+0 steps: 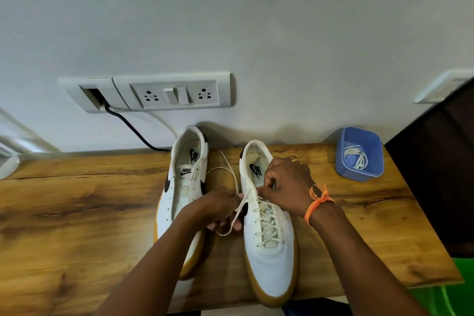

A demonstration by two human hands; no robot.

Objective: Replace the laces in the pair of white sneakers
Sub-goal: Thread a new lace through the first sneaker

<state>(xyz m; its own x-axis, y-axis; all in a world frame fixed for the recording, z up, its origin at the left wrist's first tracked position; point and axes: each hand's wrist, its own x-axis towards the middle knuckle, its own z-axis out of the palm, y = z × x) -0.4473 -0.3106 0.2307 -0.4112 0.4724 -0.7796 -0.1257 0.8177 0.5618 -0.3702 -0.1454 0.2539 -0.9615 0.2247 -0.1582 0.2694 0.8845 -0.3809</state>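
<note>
Two white sneakers with gum soles stand on the wooden table point(77, 213), toes toward me. The left sneaker point(183, 187) has no lace. The right sneaker point(269, 251) is laced with a cream lace point(268, 223) up to near the top eyelets. My left hand point(218, 208) pinches one end of that lace between the shoes, and a loop of it curves up toward the wall. My right hand point(284, 185) pinches the other end at the top of the right sneaker's tongue. An orange thread band circles the right wrist.
A blue plastic container point(360, 155) with another white lace point(355, 156) in it sits at the table's back right. A wall socket panel point(174, 92) with a black cable point(133, 131) is behind the shoes. A dark object point(441, 174) borders the right edge.
</note>
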